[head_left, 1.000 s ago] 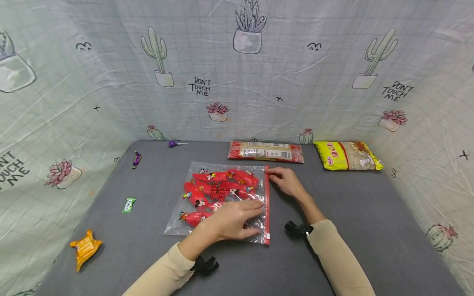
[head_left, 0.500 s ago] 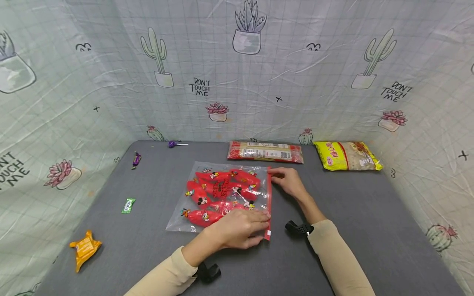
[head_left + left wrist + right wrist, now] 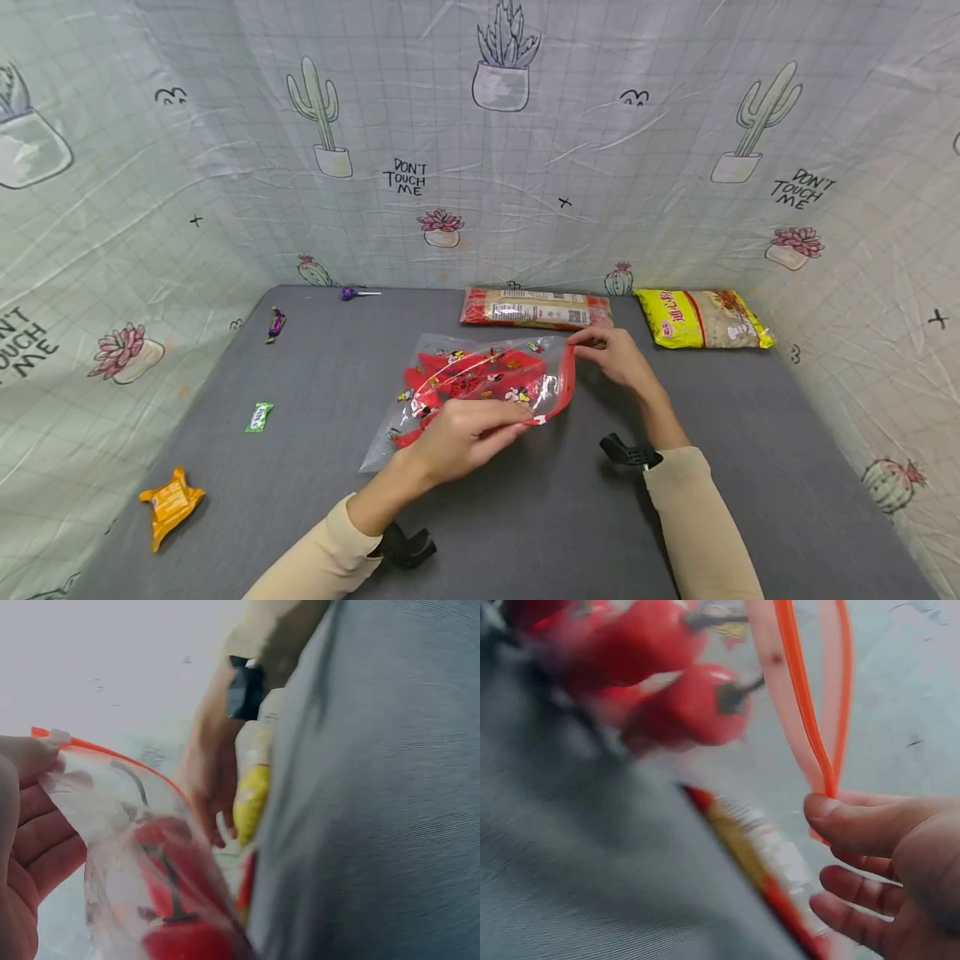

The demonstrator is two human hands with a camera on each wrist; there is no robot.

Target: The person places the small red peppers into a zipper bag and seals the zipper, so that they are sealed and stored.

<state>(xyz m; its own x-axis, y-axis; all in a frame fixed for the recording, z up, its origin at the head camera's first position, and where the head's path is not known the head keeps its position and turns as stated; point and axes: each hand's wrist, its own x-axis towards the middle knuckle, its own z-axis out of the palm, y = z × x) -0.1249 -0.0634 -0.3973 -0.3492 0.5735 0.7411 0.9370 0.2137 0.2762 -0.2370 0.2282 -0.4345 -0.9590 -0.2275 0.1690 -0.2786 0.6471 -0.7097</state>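
Observation:
A clear zip bag (image 3: pixel 437 342) with a red zip edge and cartoon prints lies partly lifted in the middle of the table. Inside are several red peppers (image 3: pixel 705 705), their green stems showing in the right wrist view. My left hand (image 3: pixel 461 437) pinches the near corner of the zip edge, beside the white slider (image 3: pixel 60 736). At the far corner, the thumb and fingers of my right hand (image 3: pixel 618 358) grip the zip edge. Two orange zip strips (image 3: pixel 844 675) stand apart in the right wrist view and meet at my right thumb.
Behind the bag lies a red-ended packet of noodles (image 3: pixel 536 308); a yellow food packet (image 3: pixel 705 318) is at the back right. Along the left are a purple lollipop (image 3: pixel 350 292), a purple candy (image 3: pixel 276 325), a green candy (image 3: pixel 259 417) and an orange-wrapped snack (image 3: pixel 172 503).
Both hands have raised the zip edge off the table and shifted it right. My left hand has gone from lying on the bag to pinching its near corner.

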